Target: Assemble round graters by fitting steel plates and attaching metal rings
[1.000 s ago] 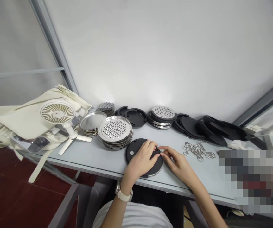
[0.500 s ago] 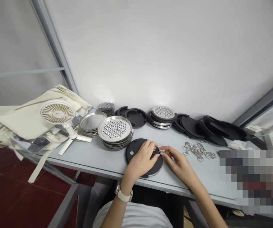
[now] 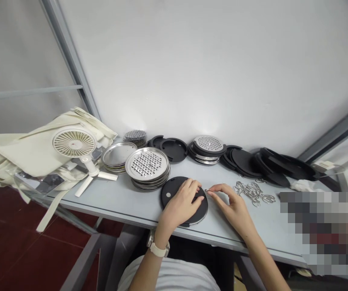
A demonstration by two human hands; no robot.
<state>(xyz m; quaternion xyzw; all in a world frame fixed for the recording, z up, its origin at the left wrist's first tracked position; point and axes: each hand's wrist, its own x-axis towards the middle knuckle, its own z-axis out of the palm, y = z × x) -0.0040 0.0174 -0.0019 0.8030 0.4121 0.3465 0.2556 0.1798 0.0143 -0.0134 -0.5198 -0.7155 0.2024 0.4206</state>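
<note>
A black round disc (image 3: 171,191) with a small white spot lies on the grey table (image 3: 122,200) near its front edge. My left hand (image 3: 181,205) rests flat on top of the disc, fingers spread over its right half. My right hand (image 3: 232,205) sits just right of the disc, thumb and forefinger pinched on a small metal piece (image 3: 206,190) at the disc's rim. A pile of metal rings (image 3: 252,192) lies just beyond my right hand.
Stacks of perforated metal plates (image 3: 147,165) and plain metal lids (image 3: 117,155) stand left of the disc. Black discs (image 3: 254,161) line the wall. A white fan (image 3: 76,147) and cream cloth bag (image 3: 25,149) sit far left. A blurred patch covers the right.
My right hand has drawn back slightly to the right from the left hand, its other fingers lifting and curling. The left hand and disc stay put.
</note>
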